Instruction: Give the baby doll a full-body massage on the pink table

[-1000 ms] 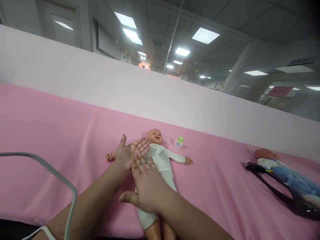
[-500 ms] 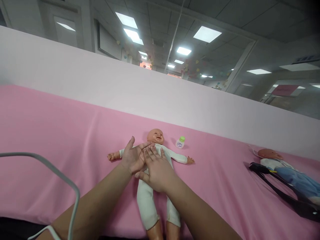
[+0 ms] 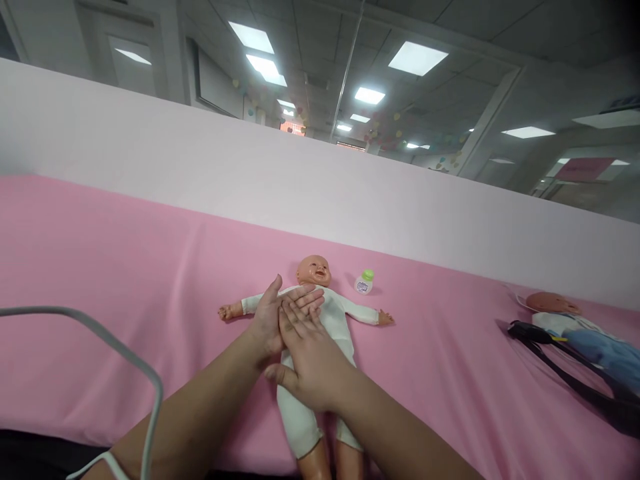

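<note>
A baby doll (image 3: 340, 319) in a white bodysuit lies on its back on the pink cloth (image 3: 125, 267), arms spread, head toward the white wall. My left hand (image 3: 280, 313) lies flat across the doll's chest, fingers together and pointing right. Just below it, my right hand (image 3: 305, 357) rests flat on the doll's belly, fingers touching my left hand. Neither hand grips anything. The doll's bare legs reach the bottom edge of the view.
A small white bottle with a green cap (image 3: 365, 283) stands right of the doll's head. A second doll in blue clothes (image 3: 590, 337) lies at the far right under a black strap (image 3: 560, 370). A grey cable (image 3: 125, 360) loops at lower left.
My right hand slid up to the doll's chest, then back down to the belly. My left hand shifted right from the doll's arm onto its chest.
</note>
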{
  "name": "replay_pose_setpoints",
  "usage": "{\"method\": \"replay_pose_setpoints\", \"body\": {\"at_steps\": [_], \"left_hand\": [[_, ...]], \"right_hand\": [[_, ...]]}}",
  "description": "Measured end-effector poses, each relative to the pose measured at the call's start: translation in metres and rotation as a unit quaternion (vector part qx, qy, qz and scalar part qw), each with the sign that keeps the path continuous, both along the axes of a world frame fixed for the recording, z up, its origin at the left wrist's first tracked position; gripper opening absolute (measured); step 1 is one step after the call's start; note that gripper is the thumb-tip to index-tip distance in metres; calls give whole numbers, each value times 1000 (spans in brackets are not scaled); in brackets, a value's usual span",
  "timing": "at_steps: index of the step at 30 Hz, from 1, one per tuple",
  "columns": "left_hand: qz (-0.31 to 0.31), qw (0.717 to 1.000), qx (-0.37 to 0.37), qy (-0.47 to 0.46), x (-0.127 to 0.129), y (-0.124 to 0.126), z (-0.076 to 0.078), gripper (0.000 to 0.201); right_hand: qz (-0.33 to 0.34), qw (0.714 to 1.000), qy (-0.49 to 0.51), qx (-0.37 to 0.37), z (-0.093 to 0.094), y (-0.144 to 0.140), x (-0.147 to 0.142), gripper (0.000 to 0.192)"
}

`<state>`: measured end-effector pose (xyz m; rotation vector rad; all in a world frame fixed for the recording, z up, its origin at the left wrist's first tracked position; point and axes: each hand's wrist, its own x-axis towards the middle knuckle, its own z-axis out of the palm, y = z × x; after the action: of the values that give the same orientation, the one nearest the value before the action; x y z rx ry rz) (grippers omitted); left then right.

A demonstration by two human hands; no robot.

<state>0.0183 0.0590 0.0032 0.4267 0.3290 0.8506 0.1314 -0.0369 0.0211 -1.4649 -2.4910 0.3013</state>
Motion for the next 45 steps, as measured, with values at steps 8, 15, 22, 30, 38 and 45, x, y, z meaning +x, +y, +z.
{"method": "replay_pose_setpoints", "body": {"at_steps": [8,15,22,30,38,45], "left_hand": [[-64,987,141,35,6,-8,-1,79],[89,816,436,368,14,-22,-13,30],[108,514,547,652,11,-31,-5,14],[68,511,527,676,11,-20,-12,11],[70,514,517,680,10,-18,-14,12],[61,519,522,674,10,-17,-7,13]], "right_hand": [[-112,993,23,12,-6,29,34,94],[-124,981,141,-53,-30,10,103,69],[1,986,151,-73,-36,-33,122,51],[65,992,87,-64,-30,11,110,73],[-65,996,23,-56,-45,78,120,88],[-174,983,25,-57,-63,79,133,94]]}}
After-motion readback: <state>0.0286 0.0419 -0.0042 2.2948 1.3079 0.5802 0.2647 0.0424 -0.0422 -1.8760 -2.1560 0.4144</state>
